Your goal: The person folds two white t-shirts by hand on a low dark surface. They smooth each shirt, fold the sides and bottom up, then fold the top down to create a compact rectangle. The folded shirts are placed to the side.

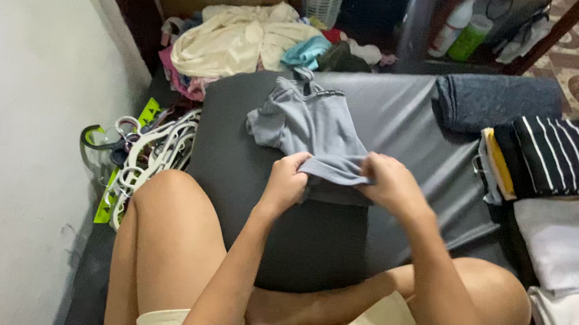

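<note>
Item: grey T-shirt [310,124], lying spread on the dark grey mattress [418,121] in front of our crossed legs, collar pointing away from us, near hem lifted.

Grip, left: our left hand [284,185] is pinched shut on the near hem of the shirt, thumb on top.

Grip, right: our right hand [391,185] is closed on the same hem, just beside the left, the cloth bunched between the two.

Right of the shirt: a rolled dark grey towel [497,102]; nearer us, a folded stack topped by a black garment with white stripes [566,154], a yellow edge showing beneath it; then folded white cloths [572,243], one pile behind another.

Beyond the shirt: an unfolded heap of cream, teal and dark clothes [254,42] at the far end of the mattress.

Left, between mattress and white wall [0,104]: a tangle of white and green plastic hangers [146,152] on the floor.
</note>
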